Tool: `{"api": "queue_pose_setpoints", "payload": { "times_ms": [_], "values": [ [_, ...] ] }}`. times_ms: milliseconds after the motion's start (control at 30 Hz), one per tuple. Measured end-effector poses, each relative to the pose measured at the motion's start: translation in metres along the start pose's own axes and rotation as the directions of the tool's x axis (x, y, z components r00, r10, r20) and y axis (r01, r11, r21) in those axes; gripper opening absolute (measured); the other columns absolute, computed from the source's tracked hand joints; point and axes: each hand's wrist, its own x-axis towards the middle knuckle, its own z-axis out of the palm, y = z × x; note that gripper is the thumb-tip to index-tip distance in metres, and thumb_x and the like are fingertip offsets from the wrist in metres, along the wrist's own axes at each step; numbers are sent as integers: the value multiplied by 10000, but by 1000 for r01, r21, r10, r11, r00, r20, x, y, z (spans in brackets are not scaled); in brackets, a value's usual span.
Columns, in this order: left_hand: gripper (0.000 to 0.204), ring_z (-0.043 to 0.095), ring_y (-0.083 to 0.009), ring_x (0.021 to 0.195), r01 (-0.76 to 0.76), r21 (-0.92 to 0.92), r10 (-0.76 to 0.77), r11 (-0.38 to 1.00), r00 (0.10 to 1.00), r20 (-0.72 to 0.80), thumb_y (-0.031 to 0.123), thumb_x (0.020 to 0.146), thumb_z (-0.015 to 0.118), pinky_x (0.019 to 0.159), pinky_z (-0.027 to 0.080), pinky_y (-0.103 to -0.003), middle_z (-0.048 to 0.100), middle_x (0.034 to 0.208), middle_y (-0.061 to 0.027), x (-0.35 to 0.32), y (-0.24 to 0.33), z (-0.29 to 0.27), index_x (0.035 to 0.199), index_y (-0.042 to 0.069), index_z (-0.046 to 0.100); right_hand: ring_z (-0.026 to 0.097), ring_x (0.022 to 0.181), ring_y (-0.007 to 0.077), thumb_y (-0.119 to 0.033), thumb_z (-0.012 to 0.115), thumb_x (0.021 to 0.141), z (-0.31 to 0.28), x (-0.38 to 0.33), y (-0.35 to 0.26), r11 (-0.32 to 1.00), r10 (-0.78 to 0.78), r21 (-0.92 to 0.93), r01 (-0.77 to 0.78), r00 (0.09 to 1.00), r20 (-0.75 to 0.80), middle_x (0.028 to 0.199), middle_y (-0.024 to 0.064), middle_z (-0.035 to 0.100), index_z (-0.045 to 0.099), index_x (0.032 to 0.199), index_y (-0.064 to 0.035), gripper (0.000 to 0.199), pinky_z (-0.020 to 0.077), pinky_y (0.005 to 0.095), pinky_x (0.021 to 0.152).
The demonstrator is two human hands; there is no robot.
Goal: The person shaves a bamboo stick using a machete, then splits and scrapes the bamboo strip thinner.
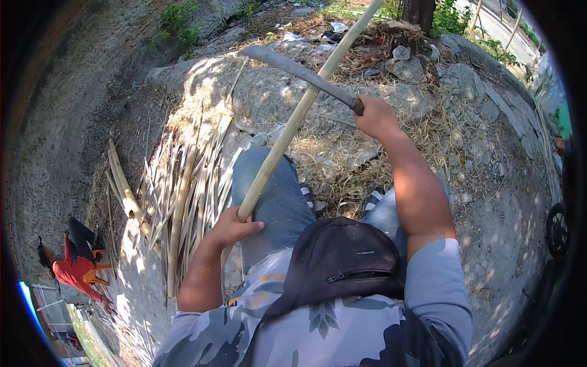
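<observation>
A long pale bamboo pole (283, 142) slants from beside my left thigh up past the top edge of the view. My left hand (231, 227) is wrapped round its lower part, thumb across it. In my right hand (376, 116) is the dark handle of a machete (293, 67), its curved blade pointing left. The blade crosses the pole at its upper part; whether it is cutting in or only touching, I cannot tell. Curly bamboo shavings (339, 177) cover the ground between my feet.
Split bamboo strips (195, 183) and thicker bamboo pieces (125, 183) lie at my left. A person in red (73, 269) sits on an orange stool at far left. Ahead are rocks (408, 66) and a tree trunk (419, 13). A wheel (556, 229) stands at far right.
</observation>
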Motion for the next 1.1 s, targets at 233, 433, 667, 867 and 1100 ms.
{"api": "queue_pose_setpoints", "payload": {
  "times_ms": [233,433,667,867,1100],
  "values": [
    [350,454,-59,559,40,-32,-39,999,999,37,253,791,852,511,355,-255,510,649,57,2,8,-2,736,134,528,686,919,373,-207,684,819,3,2,28,977,165,141,-160,986,-23,936,180,706,674,991,-77,216,531,496,813],
    [351,453,-58,530,84,-63,-82,994,996,39,259,789,855,488,357,-251,508,640,58,2,12,-3,746,139,528,690,843,370,-175,701,757,24,-14,-23,937,-339,-65,343,939,59,810,156,684,627,903,-98,181,538,498,747],
    [346,482,-66,554,37,1,-37,999,999,12,260,773,870,508,377,-251,531,646,44,2,4,-2,749,124,552,694,907,338,-193,691,782,15,0,0,983,-159,-82,165,985,70,891,131,708,662,954,-121,189,541,480,793],
    [351,487,-69,558,70,11,-70,997,998,6,265,771,873,510,380,-257,535,649,42,0,12,-1,746,121,553,680,976,371,-203,663,811,-1,2,33,924,316,199,-326,945,80,986,170,718,683,1060,-115,265,534,486,831],
    [347,473,-70,537,74,-49,-72,996,997,42,267,789,860,496,375,-266,523,641,50,3,3,-5,742,128,545,693,944,350,-222,691,824,-9,-9,-8,994,104,-16,-104,994,25,970,146,719,676,1029,-105,236,545,477,820]
  ]
}}
